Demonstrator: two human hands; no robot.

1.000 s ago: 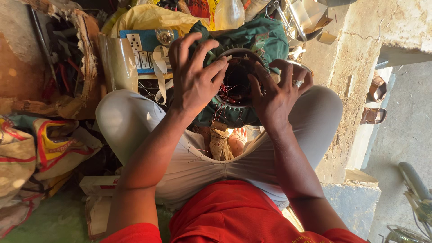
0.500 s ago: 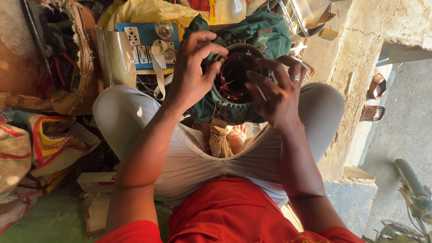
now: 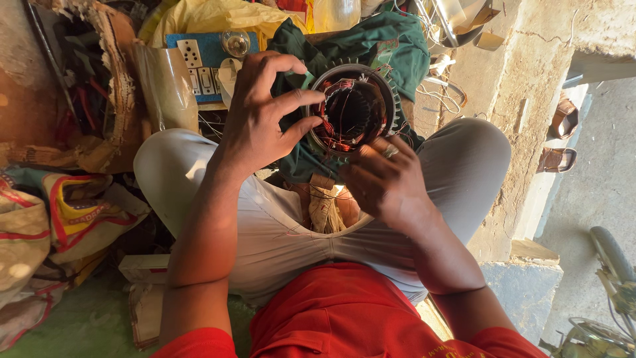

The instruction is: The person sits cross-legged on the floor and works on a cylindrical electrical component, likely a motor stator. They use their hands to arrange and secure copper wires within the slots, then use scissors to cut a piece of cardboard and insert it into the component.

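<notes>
A round metal motor stator (image 3: 351, 109) with copper-red windings inside rests on a green cloth (image 3: 391, 46) between my crossed legs. My left hand (image 3: 262, 116) grips its left rim, thumb and fingers pinching the edge. Below it, my right hand (image 3: 384, 182), a ring on one finger, touches the lower rim with curled fingers, its fingertips partly hidden. A bundle of pale string or wire (image 3: 324, 205) lies in my lap under the stator.
A blue switch board with sockets (image 3: 202, 56) and a clear bulb (image 3: 235, 43) lie beyond my left knee. Bags and cloth (image 3: 73, 212) pile at the left. A concrete ledge (image 3: 530, 86) and sandals (image 3: 563, 136) are on the right.
My left hand has closed from spread fingers onto the stator's rim. My right hand dropped from the right side to the lower rim. The view has shifted closer.
</notes>
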